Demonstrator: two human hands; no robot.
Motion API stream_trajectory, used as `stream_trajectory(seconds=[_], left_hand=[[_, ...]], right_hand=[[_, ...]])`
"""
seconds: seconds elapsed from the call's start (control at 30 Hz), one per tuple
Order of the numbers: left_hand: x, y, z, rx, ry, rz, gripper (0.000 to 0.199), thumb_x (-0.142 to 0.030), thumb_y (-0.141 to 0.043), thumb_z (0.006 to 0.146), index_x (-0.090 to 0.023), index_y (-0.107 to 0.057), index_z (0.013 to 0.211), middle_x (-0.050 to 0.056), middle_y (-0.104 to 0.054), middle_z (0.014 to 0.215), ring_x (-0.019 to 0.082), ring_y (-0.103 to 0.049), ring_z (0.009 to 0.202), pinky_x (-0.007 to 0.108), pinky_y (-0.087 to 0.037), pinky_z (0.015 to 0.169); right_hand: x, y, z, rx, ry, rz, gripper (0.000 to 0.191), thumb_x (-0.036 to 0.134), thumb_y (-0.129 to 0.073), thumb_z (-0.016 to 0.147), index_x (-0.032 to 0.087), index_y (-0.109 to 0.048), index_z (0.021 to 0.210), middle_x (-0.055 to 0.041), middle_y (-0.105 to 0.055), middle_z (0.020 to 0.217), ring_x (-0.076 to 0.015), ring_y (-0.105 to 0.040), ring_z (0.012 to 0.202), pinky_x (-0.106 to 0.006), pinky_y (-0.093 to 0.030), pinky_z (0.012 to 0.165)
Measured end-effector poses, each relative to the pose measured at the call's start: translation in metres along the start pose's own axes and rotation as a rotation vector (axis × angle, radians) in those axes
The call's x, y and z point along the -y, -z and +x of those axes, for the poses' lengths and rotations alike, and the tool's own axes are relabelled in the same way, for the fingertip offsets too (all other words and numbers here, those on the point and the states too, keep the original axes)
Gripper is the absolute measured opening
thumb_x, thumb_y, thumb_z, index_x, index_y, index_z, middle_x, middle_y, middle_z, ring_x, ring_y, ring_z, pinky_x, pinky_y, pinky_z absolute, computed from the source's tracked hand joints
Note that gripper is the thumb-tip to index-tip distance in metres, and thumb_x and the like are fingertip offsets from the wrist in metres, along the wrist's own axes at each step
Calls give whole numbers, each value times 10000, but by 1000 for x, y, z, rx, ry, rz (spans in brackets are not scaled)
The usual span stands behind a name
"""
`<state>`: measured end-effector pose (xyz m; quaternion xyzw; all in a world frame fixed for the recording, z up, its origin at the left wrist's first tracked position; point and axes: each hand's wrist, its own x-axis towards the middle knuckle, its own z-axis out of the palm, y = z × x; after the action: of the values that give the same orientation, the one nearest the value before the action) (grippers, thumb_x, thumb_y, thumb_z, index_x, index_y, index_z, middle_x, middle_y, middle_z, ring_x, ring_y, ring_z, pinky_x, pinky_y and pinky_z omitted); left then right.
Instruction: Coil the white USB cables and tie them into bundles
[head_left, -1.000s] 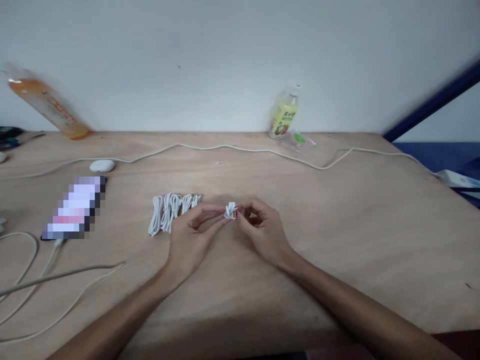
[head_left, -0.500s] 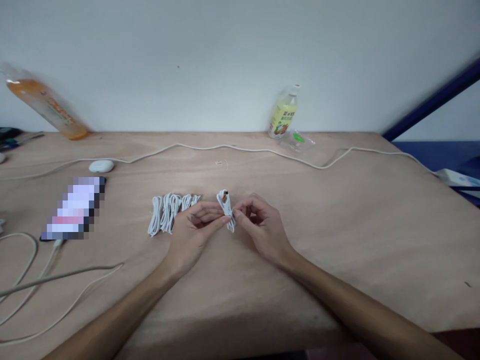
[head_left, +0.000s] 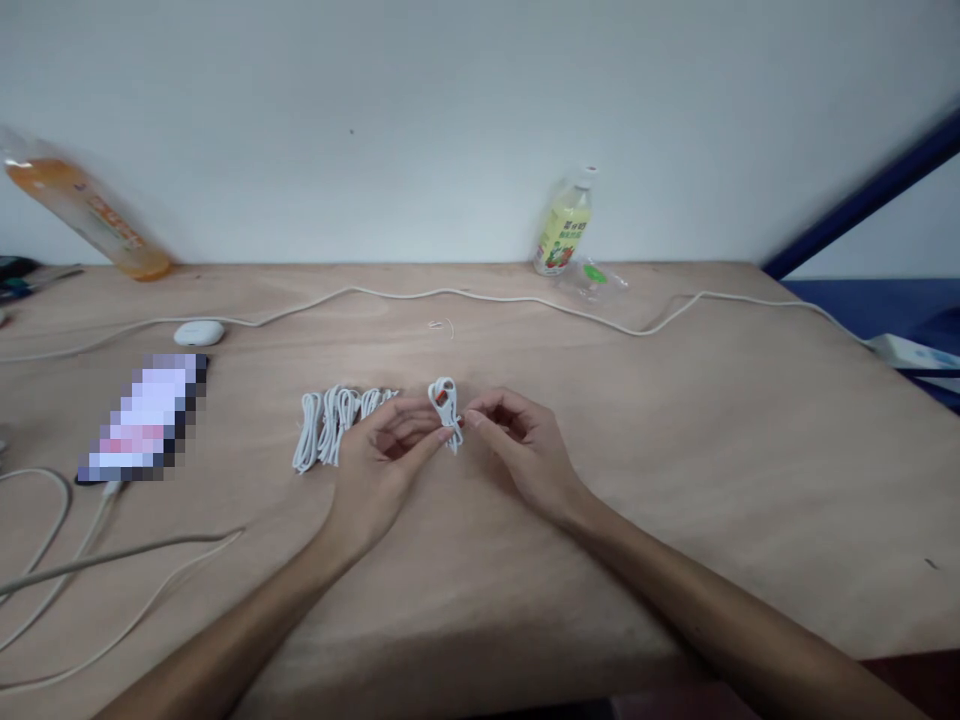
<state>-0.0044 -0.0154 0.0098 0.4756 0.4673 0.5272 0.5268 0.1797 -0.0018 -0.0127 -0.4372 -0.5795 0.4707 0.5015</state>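
A small coiled white cable bundle (head_left: 448,400) with an orange part in its loop is held above the table's middle. My left hand (head_left: 386,460) pinches the bundle low down between thumb and fingers. Close at its right side, my right hand (head_left: 521,445) has thumb and forefinger together at the bundle's narrow middle; what they grip is too small to make out. Several more coiled white cables (head_left: 328,428) lie in a row on the table, left of my left hand and partly behind it.
A phone (head_left: 142,415) and white case (head_left: 199,333) lie left, near loose cables. An orange bottle (head_left: 94,220) and a yellow bottle (head_left: 564,230) lean on the wall. Beside the yellow one is a clear wrapper (head_left: 596,278). A long white cord (head_left: 480,296) crosses the table's back.
The held bundle has turned slightly and shifted a little left, showing more of its orange part. Both hands keep almost the same places.
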Motion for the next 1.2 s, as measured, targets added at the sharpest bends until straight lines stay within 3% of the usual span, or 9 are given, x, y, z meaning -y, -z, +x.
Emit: stream_trajectory(seconds=[0.17, 0.4, 0.7, 0.93, 1.07, 1.2], left_hand=[[5, 0, -5, -31, -140, 68, 199, -223, -904, 830, -227, -859, 1024, 33, -887, 1057, 226, -855, 998, 376, -684, 1036], [8, 6, -5, -41, -339, 320, 126, -238, -857, 913, -289, -900, 1019, 27, -882, 1026, 235, -834, 973, 379, -683, 962], [10, 17, -9, 85, -782, 633, 339, -57, -723, 1001, -288, -868, 1203, 43, -885, 1196, 219, -853, 1089, 367, -681, 1042], [10, 24, -12, 152, -845, 694, 431, -29, -699, 988, -306, -848, 1282, 44, -856, 1300, 284, -821, 1223, 472, -649, 1159], [5, 22, -13, 143, -873, 697, 424, -13, -729, 970, -284, -857, 1269, 61, -862, 1280, 296, -827, 1208, 464, -656, 1157], [10, 21, -10, 101, -1018, 767, 437, 9, -729, 975, -246, -817, 1318, 78, -862, 1280, 280, -834, 1192, 450, -685, 1115]], right_hand=[[1, -4, -4, -28, -19, -32, 185, 389, -757, 934, 230, -785, 844, -18, -723, 775, -171, -614, 705, -287, -487, 616], [4, -6, -10, -93, 57, -139, 122, 335, -765, 931, 256, -846, 887, -22, -748, 817, -167, -636, 709, -279, -479, 593], [5, -2, -10, -43, 204, -255, 187, 301, -723, 1037, 248, -830, 893, -16, -688, 800, -157, -616, 694, -275, -478, 591], [4, -3, -13, -56, 331, -376, 160, 224, -704, 1048, 241, -807, 927, -12, -669, 805, -155, -594, 679, -286, -506, 623], [4, -5, -15, -77, 393, -420, 163, 180, -682, 1048, 235, -794, 943, -13, -682, 804, -151, -598, 668, -279, -511, 612], [3, -4, -15, -71, 412, -462, 168, 186, -663, 1057, 231, -788, 955, -12, -687, 808, -144, -602, 661, -270, -511, 603]])
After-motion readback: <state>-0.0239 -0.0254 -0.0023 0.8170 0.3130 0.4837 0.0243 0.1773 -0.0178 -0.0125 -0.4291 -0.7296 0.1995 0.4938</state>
